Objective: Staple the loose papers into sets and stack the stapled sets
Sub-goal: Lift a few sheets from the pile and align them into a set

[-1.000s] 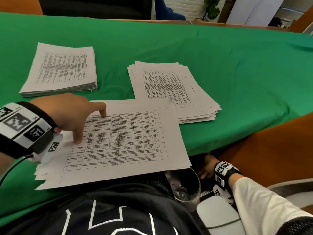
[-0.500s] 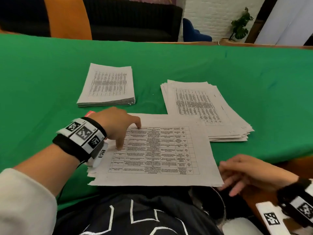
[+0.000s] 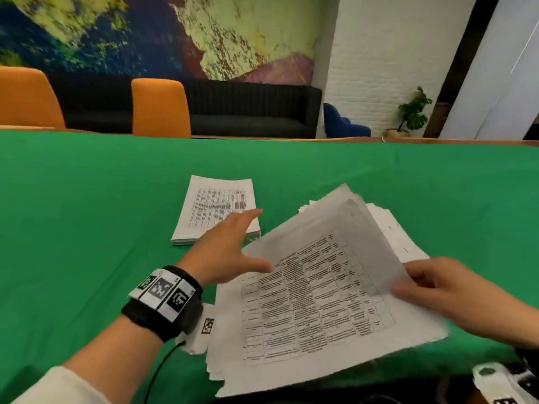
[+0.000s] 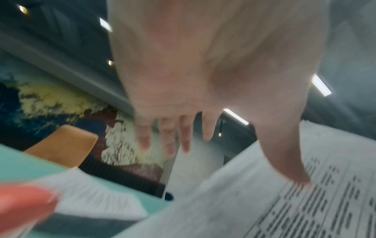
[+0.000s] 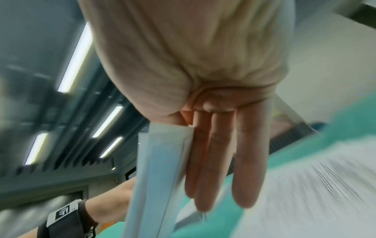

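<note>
A pile of printed loose papers point(image 3: 291, 354) lies at the near edge of the green table point(image 3: 87, 228). My right hand point(image 3: 431, 284) pinches the right edge of a few top sheets point(image 3: 326, 252) and holds them raised and tilted above the pile. In the right wrist view the thumb sits over the sheets point(image 5: 162, 169) and straight fingers point(image 5: 215, 161) lie under them. My left hand point(image 3: 233, 249) is open with its fingers spread, and its thumb point(image 4: 284, 161) touches the raised sheets' left side. A neat stack of sets point(image 3: 215, 205) sits behind it.
A fanned stack of papers point(image 3: 393, 228) lies behind the raised sheets, mostly hidden. A blurred red object point(image 4: 20, 209) shows near my left wrist. Orange chairs point(image 3: 160, 109) and a black sofa point(image 3: 250, 112) stand beyond the table's far edge.
My right hand came up from below the table edge, took the pile's right side and lifted the top sheets. My left hand left its fingertip press and spread open.
</note>
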Action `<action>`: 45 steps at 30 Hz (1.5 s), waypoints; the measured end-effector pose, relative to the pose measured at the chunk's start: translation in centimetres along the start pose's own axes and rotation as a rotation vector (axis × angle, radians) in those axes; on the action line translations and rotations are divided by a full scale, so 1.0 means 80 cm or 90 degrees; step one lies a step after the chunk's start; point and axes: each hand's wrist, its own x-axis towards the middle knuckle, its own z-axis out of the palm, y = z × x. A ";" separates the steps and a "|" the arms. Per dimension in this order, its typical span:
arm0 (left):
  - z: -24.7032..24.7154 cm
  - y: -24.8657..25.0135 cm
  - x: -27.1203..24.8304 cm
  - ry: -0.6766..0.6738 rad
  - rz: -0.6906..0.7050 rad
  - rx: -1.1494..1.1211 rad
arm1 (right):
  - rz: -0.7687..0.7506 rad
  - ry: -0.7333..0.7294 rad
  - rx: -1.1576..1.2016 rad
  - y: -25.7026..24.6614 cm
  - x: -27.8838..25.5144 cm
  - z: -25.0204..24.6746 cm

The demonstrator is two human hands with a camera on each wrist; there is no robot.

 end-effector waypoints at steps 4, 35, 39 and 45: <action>-0.039 0.031 0.013 0.140 0.121 -0.216 | -0.122 0.027 -0.083 -0.050 0.027 -0.060; -0.083 0.036 -0.039 0.537 0.106 -0.473 | -0.231 0.248 0.567 -0.166 0.161 0.052; -0.136 0.057 -0.028 0.574 0.171 -0.411 | -0.300 0.298 0.618 -0.192 0.166 0.015; -0.064 0.017 -0.057 0.515 0.059 -0.470 | -0.213 0.255 0.584 -0.154 0.165 0.070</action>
